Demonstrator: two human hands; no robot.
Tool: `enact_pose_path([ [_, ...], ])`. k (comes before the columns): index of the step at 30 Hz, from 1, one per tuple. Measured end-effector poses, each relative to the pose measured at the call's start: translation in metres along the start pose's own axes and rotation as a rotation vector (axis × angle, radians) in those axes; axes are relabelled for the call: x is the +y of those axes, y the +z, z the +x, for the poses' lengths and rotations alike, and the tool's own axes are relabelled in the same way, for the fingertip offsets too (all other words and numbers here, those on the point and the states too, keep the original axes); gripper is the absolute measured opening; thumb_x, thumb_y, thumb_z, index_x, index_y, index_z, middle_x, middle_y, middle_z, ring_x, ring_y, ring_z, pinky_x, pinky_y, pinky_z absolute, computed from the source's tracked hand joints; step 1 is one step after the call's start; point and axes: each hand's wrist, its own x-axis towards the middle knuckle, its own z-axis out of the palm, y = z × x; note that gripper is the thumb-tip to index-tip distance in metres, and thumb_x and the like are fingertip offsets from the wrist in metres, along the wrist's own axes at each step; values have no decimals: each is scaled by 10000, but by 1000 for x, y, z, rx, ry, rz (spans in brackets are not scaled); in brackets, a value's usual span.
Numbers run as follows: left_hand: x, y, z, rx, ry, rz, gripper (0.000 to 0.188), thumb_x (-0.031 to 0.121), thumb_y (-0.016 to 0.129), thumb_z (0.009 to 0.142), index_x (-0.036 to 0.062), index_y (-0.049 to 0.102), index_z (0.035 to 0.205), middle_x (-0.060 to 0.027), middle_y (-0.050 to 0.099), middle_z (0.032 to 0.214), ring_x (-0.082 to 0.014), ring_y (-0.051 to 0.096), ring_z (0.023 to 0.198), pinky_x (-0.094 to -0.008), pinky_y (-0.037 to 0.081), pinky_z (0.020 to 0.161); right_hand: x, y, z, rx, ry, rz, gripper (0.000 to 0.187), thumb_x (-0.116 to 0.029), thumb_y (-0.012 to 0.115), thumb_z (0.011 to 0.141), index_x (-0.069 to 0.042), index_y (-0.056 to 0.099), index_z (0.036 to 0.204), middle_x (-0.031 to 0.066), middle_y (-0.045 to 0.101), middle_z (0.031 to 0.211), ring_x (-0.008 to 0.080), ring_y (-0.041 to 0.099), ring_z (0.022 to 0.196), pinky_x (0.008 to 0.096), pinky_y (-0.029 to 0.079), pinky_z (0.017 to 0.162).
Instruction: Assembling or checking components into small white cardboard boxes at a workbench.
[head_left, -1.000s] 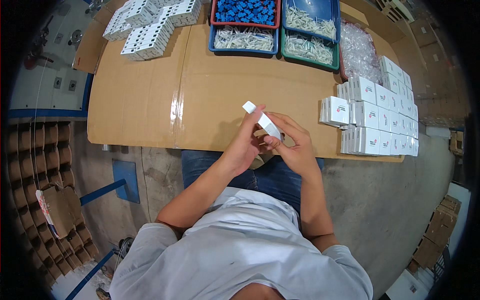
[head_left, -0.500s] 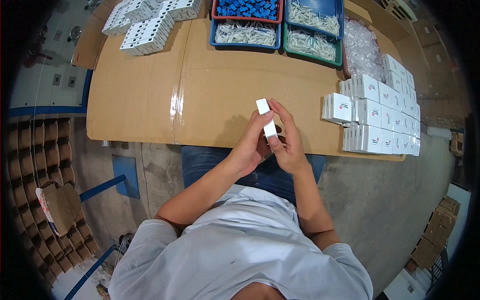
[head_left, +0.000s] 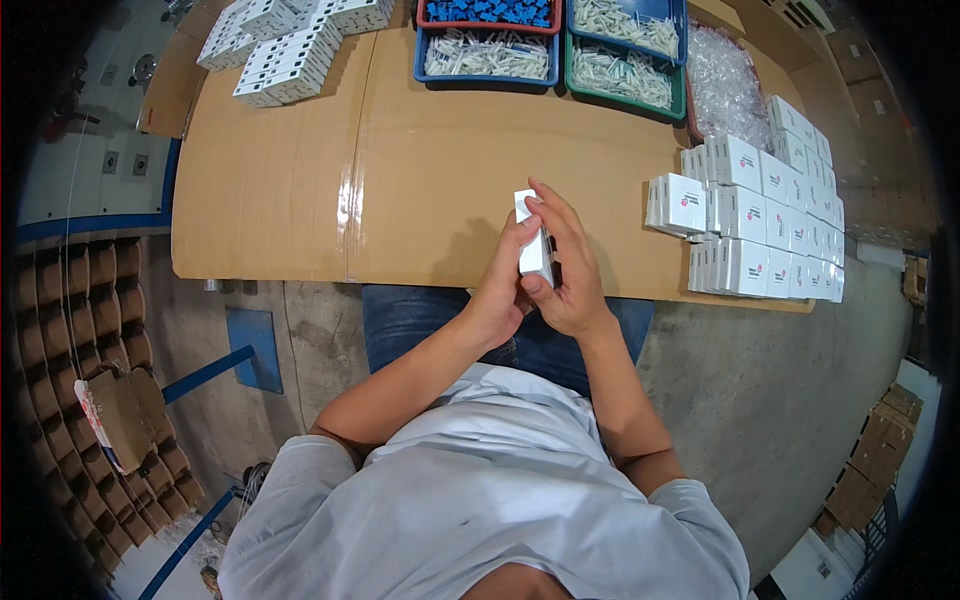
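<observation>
Pinching a slim white carton (head_left: 537, 260) between left hand (head_left: 495, 295) and right hand (head_left: 578, 280) with curled fingers, above the tabletop (head_left: 270, 190) near its front edge. Cannot tell whether fully closed. Judging by looks, well along, with rows of similar stacked cartons (head_left: 745, 215) at right; not yet set among them. Farther out, apparently plenty left: white plastic pieces (head_left: 485, 55) in a blue tray (head_left: 485, 84), blue plastic pieces (head_left: 490, 12), and black-marked white blocks (head_left: 290, 65) piled far left.

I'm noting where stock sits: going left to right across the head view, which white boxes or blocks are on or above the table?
White blocks with dark marks, held white box, stacked white boxes with reddish marks.
</observation>
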Motion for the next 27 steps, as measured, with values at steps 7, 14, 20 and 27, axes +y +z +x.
enact_pose_path([
  [7,-6,9,-3,1,69,-73,561,558,537,985,117,528,1332,-43,608,1191,-170,618,1116,-331,496,953,-3,-1,0,-5,-15,6,793,-592,639,937,10,513,1437,257,514,1463,427,523,1335,463,437,1092],
  [14,-15,11,-2,41,111,-80,562,561,521,993,120,528,1341,-38,603,1197,-174,609,1133,-336,497,957,-2,0,-3,34,-34,-25,770,-575,602,968,35,521,1431,267,508,1434,415,542,1279,457,456,1054],
  [20,-18,13,0,1,161,-83,538,558,472,1015,121,543,1320,-31,615,1176,-162,620,1107,-328,509,929,-2,1,-6,45,-60,-77,734,-576,564,984,45,570,1374,279,509,1404,425,553,1222,459,469,1016],
  [27,-26,7,5,-6,197,-101,523,551,458,1018,120,557,1298,-22,632,1129,-150,639,1062,-313,518,897,-1,4,-6,66,-95,-103,706,-571,532,1000,48,589,1335,293,518,1394,451,568,1192,472,487,986],
])
